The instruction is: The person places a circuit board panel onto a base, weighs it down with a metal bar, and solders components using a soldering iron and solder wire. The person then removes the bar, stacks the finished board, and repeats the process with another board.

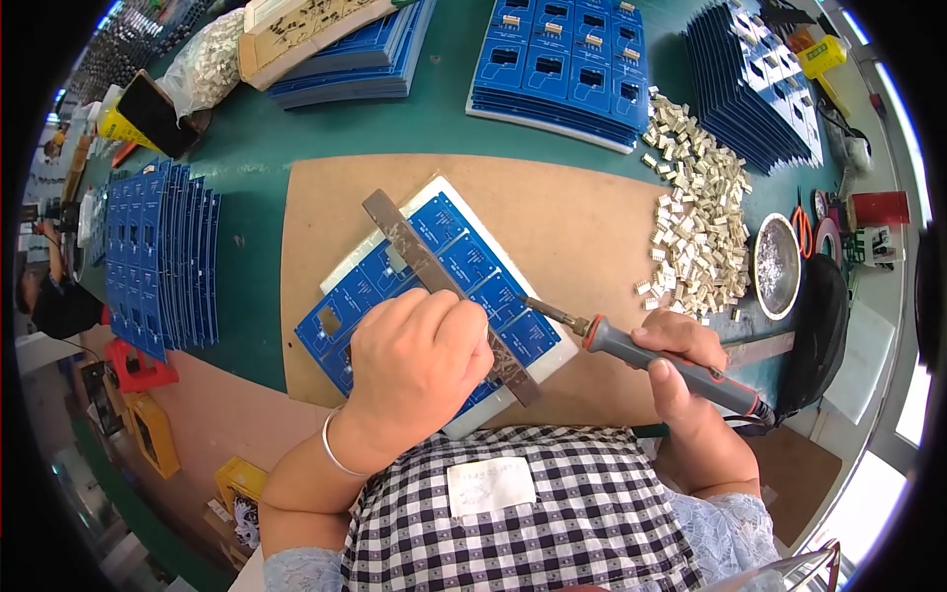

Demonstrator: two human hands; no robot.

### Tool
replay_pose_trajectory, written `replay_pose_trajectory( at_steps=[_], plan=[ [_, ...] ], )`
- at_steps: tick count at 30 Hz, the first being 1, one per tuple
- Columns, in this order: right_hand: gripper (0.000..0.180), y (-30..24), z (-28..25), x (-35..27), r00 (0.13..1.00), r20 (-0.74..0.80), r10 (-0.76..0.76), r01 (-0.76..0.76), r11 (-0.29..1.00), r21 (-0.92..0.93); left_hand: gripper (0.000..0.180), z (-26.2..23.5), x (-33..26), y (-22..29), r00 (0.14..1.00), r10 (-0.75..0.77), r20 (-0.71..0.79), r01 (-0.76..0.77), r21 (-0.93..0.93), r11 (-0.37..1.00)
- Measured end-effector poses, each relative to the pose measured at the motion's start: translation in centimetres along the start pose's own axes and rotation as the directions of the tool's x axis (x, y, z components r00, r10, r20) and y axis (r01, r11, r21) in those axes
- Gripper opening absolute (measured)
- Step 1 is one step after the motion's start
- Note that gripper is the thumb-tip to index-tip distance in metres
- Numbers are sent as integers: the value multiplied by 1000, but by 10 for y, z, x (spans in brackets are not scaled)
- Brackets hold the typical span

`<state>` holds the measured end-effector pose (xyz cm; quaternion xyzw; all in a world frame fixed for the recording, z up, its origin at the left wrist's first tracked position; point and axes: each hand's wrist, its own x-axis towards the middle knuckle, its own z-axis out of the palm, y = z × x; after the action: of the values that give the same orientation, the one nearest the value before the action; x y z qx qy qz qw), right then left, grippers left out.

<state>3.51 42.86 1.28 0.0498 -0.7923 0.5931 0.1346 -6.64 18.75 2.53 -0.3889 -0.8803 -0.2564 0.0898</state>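
Observation:
A blue circuit board panel (473,261) lies at a slant on a white backing (552,363) in front of me. Across it runs a long brown bar (414,247). My left hand (419,350) is closed in a fist over the bar and board; whatever its fingers hold, if anything, is hidden. A grey and orange soldering iron (646,359) is gripped in my right hand (681,340), its tip pointing left, at or just above the board's right part. I cannot tell whether the tip touches.
Under the board is a brown sheet (582,217) on the green table (247,247). White connectors (695,207) lie heaped at right beside a metal bowl (776,266). Blue board stacks stand at left (138,257), back (562,59) and far right (755,89). A phone (158,113) leans back left.

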Motion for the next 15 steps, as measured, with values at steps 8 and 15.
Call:
replay_pose_trajectory(
  at_steps=[8, 15],
  plan=[
    [22, 1, 1, -1, 1000, 1, 18, -18, 1000, -5, 20, 2, 1, 2, 998, -17, 64, 19, -23, 1000],
    [23, 0, 3, 3, 1000, 15, 15, -15, 1000, -2, 21, 3, 4, 1, 997, -14, 74, 14, -2, 1000]
  ],
)
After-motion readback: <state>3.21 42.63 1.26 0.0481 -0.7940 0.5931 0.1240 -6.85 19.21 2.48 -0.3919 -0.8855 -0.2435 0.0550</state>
